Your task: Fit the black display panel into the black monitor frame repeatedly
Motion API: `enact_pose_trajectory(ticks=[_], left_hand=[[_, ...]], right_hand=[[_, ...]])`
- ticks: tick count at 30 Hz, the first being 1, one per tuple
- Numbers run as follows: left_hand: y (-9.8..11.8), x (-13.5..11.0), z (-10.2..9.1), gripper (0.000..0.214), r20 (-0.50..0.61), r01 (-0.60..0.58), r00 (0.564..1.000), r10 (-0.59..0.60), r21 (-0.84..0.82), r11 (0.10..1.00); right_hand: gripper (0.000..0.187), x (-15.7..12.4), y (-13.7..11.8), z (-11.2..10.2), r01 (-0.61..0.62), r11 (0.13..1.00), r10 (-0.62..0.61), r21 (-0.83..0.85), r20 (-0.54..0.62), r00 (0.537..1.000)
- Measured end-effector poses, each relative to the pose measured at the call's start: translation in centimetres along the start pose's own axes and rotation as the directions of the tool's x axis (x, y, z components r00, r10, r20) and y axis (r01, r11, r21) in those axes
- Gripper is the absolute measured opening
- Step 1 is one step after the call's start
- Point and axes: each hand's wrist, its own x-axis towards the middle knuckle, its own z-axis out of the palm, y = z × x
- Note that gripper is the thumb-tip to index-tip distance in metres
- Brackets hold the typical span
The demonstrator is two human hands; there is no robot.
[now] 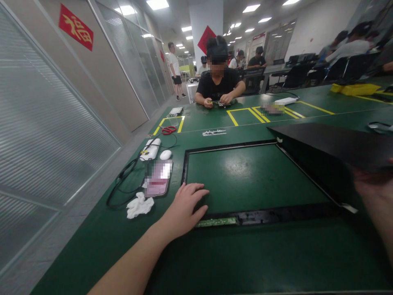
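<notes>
A thin black rectangular frame (pixel 284 213), like a screen bezel, lies flat on the green table. A narrow green circuit board (pixel 217 222) sits along its near side, toward the left. My left hand (pixel 188 205) rests over the frame's near left corner with its fingers spread, covering that corner. At the right, my right hand (pixel 373 190) holds up a large flat black panel (pixel 331 143), tilted above the frame's right side. The panel hides part of this hand's fingers. Whitish strips show at the frame's two right corners.
Left of the frame are a phone (pixel 158 178), crumpled tissue (pixel 139 205), a white oval object (pixel 166 155), a white device (pixel 150 149), black cables (pixel 124 174) and red-handled scissors (pixel 168 130). A person (pixel 218 84) sits across the table, handling a small object.
</notes>
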Motion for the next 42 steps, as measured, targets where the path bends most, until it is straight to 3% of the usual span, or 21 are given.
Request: enact_pose_trajectory(ticks=[4, 11, 20, 26, 30, 37, 42], left_hand=[[0.1, 0.0, -0.1, 0.040, 0.020, 0.010, 1.000, -0.010, 0.015, 1.000], [0.1, 0.0, -0.1, 0.039, 0.025, 0.001, 1.000, -0.001, 0.027, 1.000], [-0.4, -0.2, 0.3, 0.038, 0.014, -0.015, 1.000, 0.014, 0.027, 1.000], [-0.7, -0.2, 0.3, 0.038, 0.029, -0.022, 0.999, 0.021, 0.031, 0.999], [-0.4, -0.2, 0.1, 0.037, 0.025, -0.017, 1.000, 0.017, 0.015, 1.000], [-0.1, 0.0, -0.1, 0.039, 0.045, 0.007, 0.999, -0.009, 0.047, 0.999], [-0.5, 0.0, 0.0, 0.040, 0.001, 0.010, 1.000, -0.010, -0.065, 0.998]], right_hand=[[0.028, -0.2, -0.1, 0.5, -0.173, 0.964, 0.187, 0.202, -0.048, 0.981], [0.044, 0.0, 1.0, 1.3, -0.293, 0.944, 0.292, 0.150, 0.028, 0.956], [0.041, 1.7, 1.9, 0.8, -0.462, 0.868, 0.480, 0.184, -0.068, 0.875], [0.042, 1.6, 2.1, 0.9, -0.461, 0.871, 0.475, 0.170, -0.044, 0.879], [0.037, 1.4, 2.2, 1.1, -0.404, 0.899, 0.414, 0.168, -0.021, 0.910], [0.020, 0.8, 1.8, 1.5, -0.308, 0.861, 0.318, 0.405, 0.046, 0.947], [0.020, -0.3, 0.5, 1.3, -0.248, 0.868, 0.244, 0.430, 0.064, 0.968]])
